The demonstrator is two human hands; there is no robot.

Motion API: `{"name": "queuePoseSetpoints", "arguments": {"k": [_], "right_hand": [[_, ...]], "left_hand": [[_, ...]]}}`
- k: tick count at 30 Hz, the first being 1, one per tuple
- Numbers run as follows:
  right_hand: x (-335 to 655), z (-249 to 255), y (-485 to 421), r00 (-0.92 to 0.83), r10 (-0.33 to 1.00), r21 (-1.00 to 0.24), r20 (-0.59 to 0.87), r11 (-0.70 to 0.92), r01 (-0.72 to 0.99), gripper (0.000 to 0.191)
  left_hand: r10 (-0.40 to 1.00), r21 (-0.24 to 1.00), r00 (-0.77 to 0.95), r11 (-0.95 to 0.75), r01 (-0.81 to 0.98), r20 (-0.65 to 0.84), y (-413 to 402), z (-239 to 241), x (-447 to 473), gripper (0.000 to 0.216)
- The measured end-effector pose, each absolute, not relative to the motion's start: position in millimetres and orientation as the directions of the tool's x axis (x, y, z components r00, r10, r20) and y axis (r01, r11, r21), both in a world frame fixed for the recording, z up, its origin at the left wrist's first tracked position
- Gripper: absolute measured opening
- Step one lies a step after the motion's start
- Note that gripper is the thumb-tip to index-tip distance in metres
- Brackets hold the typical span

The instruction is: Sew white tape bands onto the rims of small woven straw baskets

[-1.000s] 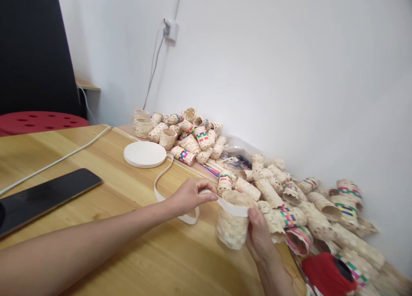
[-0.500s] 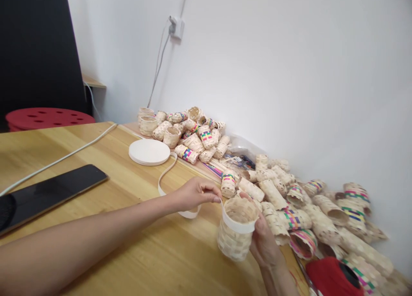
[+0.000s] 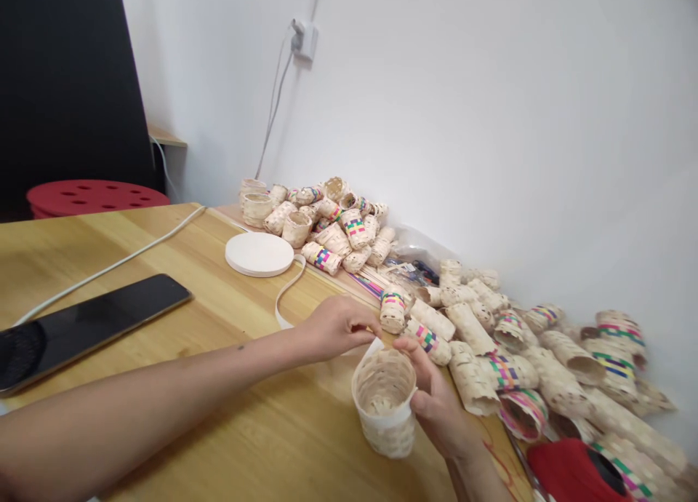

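Observation:
My right hand [image 3: 436,400] grips a small pale woven basket [image 3: 384,404], tilted so its open mouth faces me. A white band runs round the basket's rim. My left hand [image 3: 338,326] pinches the free end of that white strip [image 3: 286,291] just above the rim. The strip trails back across the wooden table [image 3: 218,415] to a flat white roll [image 3: 259,254].
Several small woven baskets, some with coloured stripes, lie heaped along the wall [image 3: 491,327] and further back [image 3: 321,218]. A dark tablet [image 3: 92,324] and a white cable [image 3: 120,258] lie at left. A red object [image 3: 572,473] sits at lower right, a red stool [image 3: 92,196] beyond the table.
The basket has tipped from upright toward me, showing its inside. My left hand has moved closer to the rim, and the strip's slack loop has shortened.

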State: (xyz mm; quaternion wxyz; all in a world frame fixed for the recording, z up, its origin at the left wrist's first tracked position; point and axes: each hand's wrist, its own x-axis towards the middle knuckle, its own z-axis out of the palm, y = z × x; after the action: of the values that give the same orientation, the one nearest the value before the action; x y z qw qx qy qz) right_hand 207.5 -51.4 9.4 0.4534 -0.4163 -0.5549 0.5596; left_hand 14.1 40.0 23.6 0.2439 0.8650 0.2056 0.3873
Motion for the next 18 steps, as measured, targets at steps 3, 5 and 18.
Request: {"name": "queuePoseSetpoints", "arguments": {"k": [3, 5, 18], "right_hand": [[197, 10, -51, -0.274, 0.961, -0.997, 0.028, 0.009, -0.071, 0.075], [193, 10, -51, -0.288, 0.957, -0.994, 0.029, -0.002, -0.105, 0.076], [191, 10, -50, -0.273, 0.961, -0.983, 0.033, -0.019, -0.183, 0.074]], "left_hand": [[0.544, 0.586, 0.614, -0.795, 0.159, 0.572, 40, 21, 15, 0.012], [0.523, 0.577, 0.620, -0.805, 0.136, 0.584, 39, 19, 16, 0.012], [0.512, 0.597, 0.629, -0.797, 0.094, 0.585, 37, 17, 17, 0.011]]}}
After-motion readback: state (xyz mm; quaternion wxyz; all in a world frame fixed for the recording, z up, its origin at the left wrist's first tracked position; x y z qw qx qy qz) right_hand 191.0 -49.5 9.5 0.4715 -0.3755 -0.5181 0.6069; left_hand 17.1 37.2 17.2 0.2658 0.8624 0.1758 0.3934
